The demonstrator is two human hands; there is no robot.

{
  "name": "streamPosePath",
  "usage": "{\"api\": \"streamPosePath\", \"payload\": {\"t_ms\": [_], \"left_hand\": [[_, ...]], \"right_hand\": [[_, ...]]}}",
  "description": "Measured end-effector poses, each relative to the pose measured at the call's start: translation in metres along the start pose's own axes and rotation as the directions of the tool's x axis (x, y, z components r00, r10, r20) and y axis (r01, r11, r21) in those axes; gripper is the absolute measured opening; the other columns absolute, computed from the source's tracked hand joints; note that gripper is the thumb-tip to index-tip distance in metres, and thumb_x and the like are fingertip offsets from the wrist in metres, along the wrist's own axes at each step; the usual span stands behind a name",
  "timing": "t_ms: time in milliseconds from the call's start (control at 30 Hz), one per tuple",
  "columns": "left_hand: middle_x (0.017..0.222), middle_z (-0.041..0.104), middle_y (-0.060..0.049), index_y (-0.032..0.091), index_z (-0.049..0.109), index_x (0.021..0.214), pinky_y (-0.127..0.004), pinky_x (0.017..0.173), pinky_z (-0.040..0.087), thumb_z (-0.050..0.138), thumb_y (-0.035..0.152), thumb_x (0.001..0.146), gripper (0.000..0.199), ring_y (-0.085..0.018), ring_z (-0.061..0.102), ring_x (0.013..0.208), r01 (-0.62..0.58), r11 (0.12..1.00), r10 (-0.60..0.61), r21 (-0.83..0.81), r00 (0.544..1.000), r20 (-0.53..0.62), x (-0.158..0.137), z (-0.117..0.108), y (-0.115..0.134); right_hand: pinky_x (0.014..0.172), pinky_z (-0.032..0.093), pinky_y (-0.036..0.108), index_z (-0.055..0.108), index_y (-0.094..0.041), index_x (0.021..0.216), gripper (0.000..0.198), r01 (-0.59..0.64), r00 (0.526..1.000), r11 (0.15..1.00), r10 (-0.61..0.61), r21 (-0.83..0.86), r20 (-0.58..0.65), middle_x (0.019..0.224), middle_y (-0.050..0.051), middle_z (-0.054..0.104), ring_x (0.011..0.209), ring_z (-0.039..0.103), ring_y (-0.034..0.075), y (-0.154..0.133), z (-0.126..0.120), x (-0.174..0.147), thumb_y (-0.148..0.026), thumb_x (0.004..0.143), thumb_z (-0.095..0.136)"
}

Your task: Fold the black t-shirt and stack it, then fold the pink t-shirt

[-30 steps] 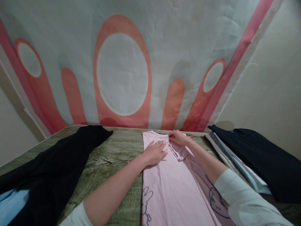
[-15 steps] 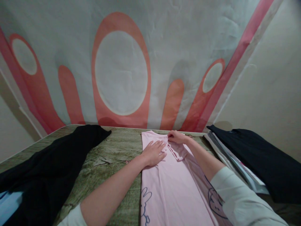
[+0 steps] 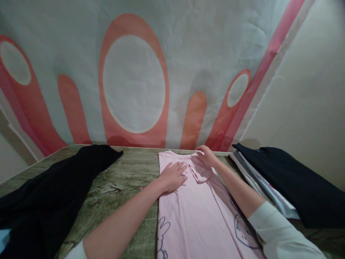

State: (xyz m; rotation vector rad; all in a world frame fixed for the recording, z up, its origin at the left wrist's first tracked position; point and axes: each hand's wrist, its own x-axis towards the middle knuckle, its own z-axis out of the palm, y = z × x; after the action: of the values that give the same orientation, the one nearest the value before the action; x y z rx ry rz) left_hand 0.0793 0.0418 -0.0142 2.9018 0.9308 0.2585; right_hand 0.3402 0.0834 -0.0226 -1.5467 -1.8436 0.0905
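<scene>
Head view: pink shirt [image 3: 196, 216] lies on the wood-grain worktop [image 3: 134, 172], right of centre, neckline at the far edge, lower part running out of the bottom of the picture. Sleeve on the right is folded inward, cuff slanting across the chest. Dark line drawings: rabbit low on the left side, round face low on the right.

Left hand [image 3: 171, 176]: palm down on the upper left of the shirt, fingers spread, released, nothing grasped. Right hand [image 3: 207, 156]: at the far right corner by the neckline, touching fabric, fingers bent; can't tell if they pinch it.

Left: rumpled black garment [image 3: 61, 180], light blue cloth [image 3: 4, 239] at its lower edge. Right: stack of folded clothes [image 3: 253, 180], black garment on top. Behind: grey sheet [image 3: 185, 43] with orange shapes.
</scene>
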Motion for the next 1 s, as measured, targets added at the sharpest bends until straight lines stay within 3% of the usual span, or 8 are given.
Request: {"api": "streamPosePath", "payload": {"t_ms": [100, 367, 567, 800, 1000], "left_hand": [[0.147, 0.027, -0.005, 0.024, 0.029, 0.139, -0.04, 0.109, 0.011, 0.024, 0.047, 0.093, 0.052, -0.02, 0.021, 0.135, 0.002, 1.0, -0.002, -0.021, 1.0, 0.004, -0.001, -0.002, -0.001], [0.145, 0.031, -0.005, 0.024, 0.033, 0.136, -0.038, 0.108, 0.015, 0.015, 0.047, 0.095, 0.051, -0.017, 0.024, 0.134, -0.051, 0.997, 0.05, -0.058, 0.999, -0.022, 0.026, -0.011, 0.004], [0.145, 0.029, -0.007, 0.023, 0.036, 0.133, -0.042, 0.107, 0.017, 0.023, 0.051, 0.092, 0.052, -0.022, 0.021, 0.135, -0.048, 0.999, 0.047, -0.019, 0.998, -0.034, 0.041, 0.005, 0.019], [0.147, 0.026, -0.006, 0.024, 0.035, 0.135, -0.043, 0.108, 0.013, 0.025, 0.055, 0.09, 0.055, -0.024, 0.017, 0.136, -0.05, 0.999, 0.05, -0.008, 0.998, -0.039, 0.037, 0.013, 0.017], [0.147, 0.027, -0.006, 0.023, 0.035, 0.135, -0.044, 0.108, 0.013, 0.023, 0.056, 0.09, 0.057, -0.024, 0.018, 0.135, -0.045, 0.999, 0.044, -0.022, 0.999, -0.032, 0.038, 0.013, 0.016]], "right_hand": [[0.08, 0.045, 0.032, 0.062, -0.016, 0.092, 0.023, -0.092, 0.991, 0.996, 0.091, -0.005, -0.094, 0.094, 0.009, 0.064, 0.085, 0.059, 0.018, 0.023, -0.016, -0.011, -0.017, 0.081, 0.041], [0.074, 0.047, 0.033, 0.066, -0.015, 0.089, 0.022, -0.146, 0.986, 0.989, 0.143, -0.022, -0.088, 0.091, 0.01, 0.065, 0.078, 0.06, 0.019, 0.054, -0.023, -0.029, -0.021, 0.081, 0.046], [0.074, 0.046, 0.03, 0.069, -0.015, 0.091, 0.024, -0.086, 0.994, 0.995, 0.088, -0.042, 0.058, 0.089, 0.009, 0.066, 0.082, 0.058, 0.019, 0.059, -0.017, -0.012, -0.027, 0.079, 0.052], [0.059, 0.042, 0.024, 0.068, -0.013, 0.073, 0.021, -0.08, 0.967, 0.995, 0.09, -0.052, 0.24, 0.068, 0.004, 0.066, 0.062, 0.055, 0.015, 0.068, -0.019, 0.008, -0.03, 0.075, 0.055], [0.054, 0.039, 0.023, 0.065, -0.013, 0.068, 0.024, -0.133, 0.957, 0.987, 0.151, -0.09, 0.247, 0.067, 0.006, 0.067, 0.059, 0.055, 0.015, 0.076, -0.022, 0.01, -0.031, 0.077, 0.053]]}}
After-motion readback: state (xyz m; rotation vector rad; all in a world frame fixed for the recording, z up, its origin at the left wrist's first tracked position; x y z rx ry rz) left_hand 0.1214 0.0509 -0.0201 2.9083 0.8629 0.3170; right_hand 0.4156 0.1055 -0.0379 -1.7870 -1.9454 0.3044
